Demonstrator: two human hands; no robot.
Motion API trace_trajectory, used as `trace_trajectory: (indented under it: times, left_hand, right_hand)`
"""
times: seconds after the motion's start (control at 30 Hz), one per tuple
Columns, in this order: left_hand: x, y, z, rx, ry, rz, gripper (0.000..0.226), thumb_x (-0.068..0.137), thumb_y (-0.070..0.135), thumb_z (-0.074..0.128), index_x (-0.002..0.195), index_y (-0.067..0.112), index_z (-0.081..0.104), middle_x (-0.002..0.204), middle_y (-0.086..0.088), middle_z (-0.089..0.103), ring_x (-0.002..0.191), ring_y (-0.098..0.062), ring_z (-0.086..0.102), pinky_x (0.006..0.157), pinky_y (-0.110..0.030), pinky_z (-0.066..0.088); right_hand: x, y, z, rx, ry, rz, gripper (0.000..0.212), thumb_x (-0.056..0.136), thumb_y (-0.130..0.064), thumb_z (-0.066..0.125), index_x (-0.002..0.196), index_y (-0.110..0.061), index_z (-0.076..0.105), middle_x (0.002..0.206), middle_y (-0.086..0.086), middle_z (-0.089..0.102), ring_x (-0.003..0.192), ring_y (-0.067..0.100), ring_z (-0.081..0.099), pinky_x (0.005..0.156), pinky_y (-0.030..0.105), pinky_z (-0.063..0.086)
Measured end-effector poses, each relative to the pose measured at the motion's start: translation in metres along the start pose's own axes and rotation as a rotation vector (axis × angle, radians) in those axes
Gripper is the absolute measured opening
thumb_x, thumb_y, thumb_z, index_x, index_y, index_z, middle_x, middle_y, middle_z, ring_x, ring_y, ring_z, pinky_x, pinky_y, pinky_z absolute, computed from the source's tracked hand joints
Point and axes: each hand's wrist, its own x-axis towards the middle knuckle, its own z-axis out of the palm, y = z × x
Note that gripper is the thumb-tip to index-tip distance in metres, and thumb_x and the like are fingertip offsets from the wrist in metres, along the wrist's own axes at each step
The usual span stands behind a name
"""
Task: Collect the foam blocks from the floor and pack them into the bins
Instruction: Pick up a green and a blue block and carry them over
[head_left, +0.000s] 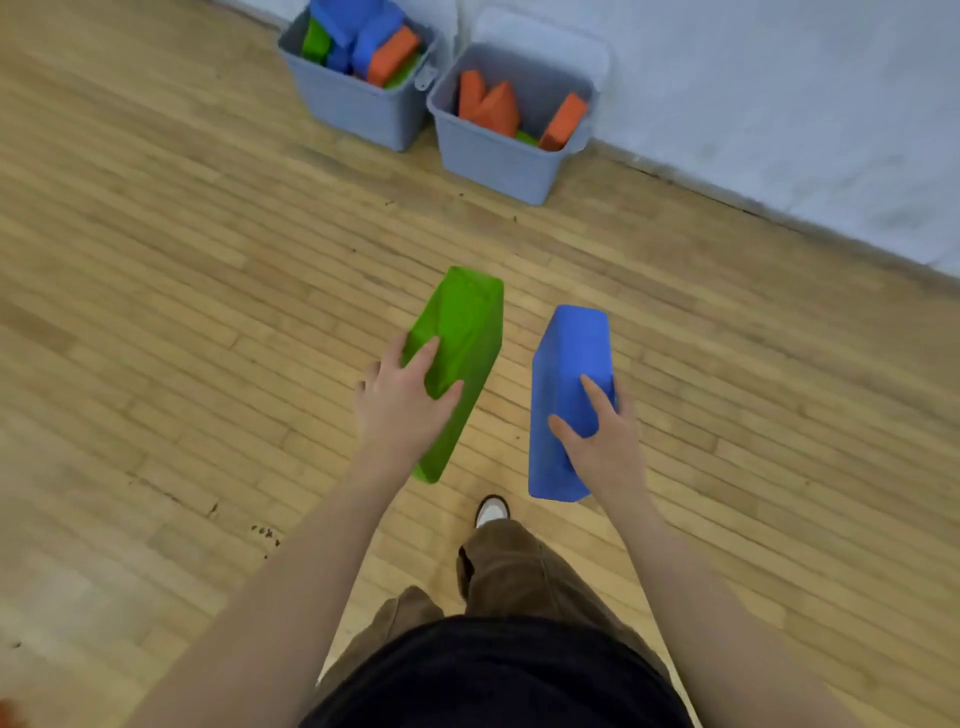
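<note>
**Two blocks in hand, bins ahead**

Wooden floor (208, 260) runs pale and planked under me up to a white wall (779, 104), and I am standing on it with one foam block in each hand. My left hand (402, 400) is closed over the near part of the green block (462, 338), thumb on one face and fingers wrapped round the far side, so the block points away from me and hangs clear of the floor. My right hand (597, 441) grips the blue block (566, 374) the same way, fingers spread across its top face and thumb on the inner side; it too is carried, not resting on anything.

Further out, against the wall, stand the two grey bins. The left bin (353, 111) is heaped with blue, green and orange blocks up past its rim (I doubt it takes much more). The right bin (488, 161), just beside it and touching or nearly so, holds a few orange blocks and a sliver of green, with plenty of room left.

As I judge it, the job is well along: most blocks are packed, no loose ones lie on the stretch of floor I can see, and these two need carrying over, most likely to the right bin. Whether more lie outside my view I cannot tell.
</note>
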Motion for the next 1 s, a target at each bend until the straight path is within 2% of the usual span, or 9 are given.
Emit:
trace_trajectory:
  times: [0.07,0.27,0.5,0.67,0.83,1.0]
  left_hand:
    - [0.027,0.023,0.0,-0.004,-0.004,0.012,0.062,0.087,0.054,0.052,0.143,0.034,0.034,0.152,-0.003,0.025,0.133,-0.031,0.033,0.109,-0.047,0.028]
    - [0.093,0.052,-0.001,0.019,0.018,-0.025,0.062,0.089,0.057,0.047,0.144,0.035,0.03,0.153,-0.001,0.021,0.132,-0.029,0.034,0.108,-0.047,0.032]
    - [0.189,0.04,0.004,0.016,0.02,-0.173,0.06,0.087,0.058,0.049,0.141,0.035,0.036,0.151,-0.001,0.027,0.129,-0.029,0.038,0.105,-0.047,0.035]
    - [0.307,0.043,0.006,-0.008,-0.033,-0.206,0.06,0.087,0.056,0.051,0.141,0.035,0.038,0.151,-0.003,0.027,0.128,-0.031,0.039,0.103,-0.048,0.037]
    - [0.442,0.082,-0.022,0.008,-0.031,-0.135,0.06,0.087,0.056,0.051,0.141,0.035,0.037,0.152,-0.004,0.027,0.13,-0.033,0.037,0.103,-0.048,0.038]
    - [0.558,0.144,-0.052,0.031,-0.064,0.014,0.06,0.086,0.055,0.053,0.14,0.034,0.038,0.151,-0.005,0.027,0.129,-0.033,0.038,0.101,-0.048,0.037]
  right_hand:
    - [0.033,-0.004,-0.02,-0.003,0.013,-0.004,0.065,0.085,-0.044,0.063,0.143,-0.032,0.035,0.157,-0.006,0.01,0.134,0.016,0.034,0.085,0.034,0.043]
    - [0.128,-0.029,-0.046,0.022,0.015,-0.058,0.065,0.084,-0.044,0.064,0.142,-0.032,0.036,0.157,-0.004,0.011,0.139,0.016,0.025,0.095,0.036,0.042]
    - [0.257,-0.097,-0.03,-0.071,-0.067,-0.183,0.064,0.086,-0.047,0.059,0.143,-0.031,0.035,0.157,-0.003,0.012,0.139,0.018,0.026,0.098,0.038,0.04]
    - [0.368,-0.147,-0.017,-0.081,-0.096,-0.168,0.063,0.086,-0.046,0.06,0.142,-0.033,0.036,0.156,-0.005,0.012,0.138,0.018,0.028,0.096,0.041,0.043]
    - [0.47,-0.189,-0.033,-0.05,-0.066,-0.114,0.062,0.086,-0.045,0.062,0.142,-0.033,0.037,0.157,-0.006,0.011,0.138,0.017,0.029,0.091,0.037,0.044]
    - [0.543,-0.197,-0.058,0.03,0.027,0.021,0.062,0.086,-0.043,0.063,0.142,-0.031,0.038,0.157,-0.006,0.011,0.139,0.015,0.027,0.1,0.038,0.041]
